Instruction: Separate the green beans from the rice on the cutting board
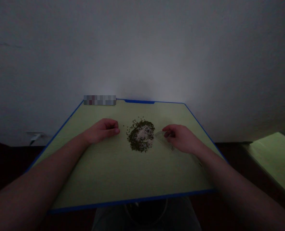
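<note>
A small heap of dark green grains mixed with pale whitish grains (141,134) lies in the middle of a light green table (113,179) with a blue edge. My left hand (102,130) rests on the table just left of the heap, fingers curled in a loose fist with nothing seen in it. My right hand (181,138) lies just right of the heap, fingers pinched on a small clear plastic piece (163,137), perhaps a bag or cup, too dim to name.
A plain white wall stands right behind the table. A second light green table (274,157) shows at the right edge. The floor around is dark. A blurred label sits at the table's far left corner.
</note>
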A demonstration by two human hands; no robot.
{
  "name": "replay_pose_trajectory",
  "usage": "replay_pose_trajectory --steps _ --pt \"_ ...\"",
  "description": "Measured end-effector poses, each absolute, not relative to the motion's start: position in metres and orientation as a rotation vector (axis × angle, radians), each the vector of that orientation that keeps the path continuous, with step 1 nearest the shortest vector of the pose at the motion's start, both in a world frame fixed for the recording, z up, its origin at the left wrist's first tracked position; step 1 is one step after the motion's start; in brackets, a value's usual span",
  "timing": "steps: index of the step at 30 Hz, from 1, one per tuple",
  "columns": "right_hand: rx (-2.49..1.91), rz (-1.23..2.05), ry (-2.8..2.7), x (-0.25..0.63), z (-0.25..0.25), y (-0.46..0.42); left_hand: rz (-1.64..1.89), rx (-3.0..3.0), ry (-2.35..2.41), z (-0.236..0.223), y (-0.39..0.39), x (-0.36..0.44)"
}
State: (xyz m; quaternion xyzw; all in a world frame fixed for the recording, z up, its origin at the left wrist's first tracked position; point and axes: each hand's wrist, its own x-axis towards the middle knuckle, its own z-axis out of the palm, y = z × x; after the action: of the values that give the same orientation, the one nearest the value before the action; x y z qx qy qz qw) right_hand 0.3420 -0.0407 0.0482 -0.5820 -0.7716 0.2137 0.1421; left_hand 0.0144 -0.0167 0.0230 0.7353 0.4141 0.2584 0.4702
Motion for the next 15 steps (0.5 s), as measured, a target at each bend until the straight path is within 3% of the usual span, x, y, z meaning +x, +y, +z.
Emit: replay_pose_trajectory --steps 15 --pt "-1.573 0.688 -1.953 0.345 0.040 -0.094 0.610 1.801 1.034 0.025 -0.017 0.016"
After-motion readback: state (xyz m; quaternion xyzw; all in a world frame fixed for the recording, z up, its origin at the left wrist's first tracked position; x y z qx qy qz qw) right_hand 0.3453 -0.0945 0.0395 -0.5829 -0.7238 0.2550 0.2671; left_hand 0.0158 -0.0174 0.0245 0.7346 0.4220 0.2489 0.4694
